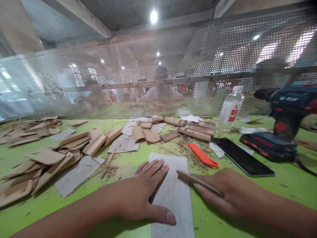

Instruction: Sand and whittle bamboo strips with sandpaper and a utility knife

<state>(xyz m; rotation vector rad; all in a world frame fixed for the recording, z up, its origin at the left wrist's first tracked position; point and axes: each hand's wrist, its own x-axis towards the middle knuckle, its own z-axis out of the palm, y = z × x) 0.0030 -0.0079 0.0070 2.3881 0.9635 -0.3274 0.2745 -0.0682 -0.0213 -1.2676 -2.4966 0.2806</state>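
Observation:
A strip of white paper [173, 188] with faint smudges lies on the green table in front of me. My left hand [148, 191] rests flat on it, palm down, its thumb spread away from the fingers. In my right hand [223, 191] is a thin curved piece of bamboo [198, 181], seen nearly edge-on. Its far end reaches over the right edge of the paper; whether it touches the paper I cannot tell. Just beyond that hand lies a utility knife [201, 154] with an orange handle, among brown shavings.
Bamboo pieces [61, 155] are heaped at the left, and more [195, 130] lie at the back. To the right are a phone [244, 157], a plastic bottle [230, 109] and a cordless drill [282, 122]. A perforated metal screen [138, 72] borders the table [119, 228]; blurred people show behind it.

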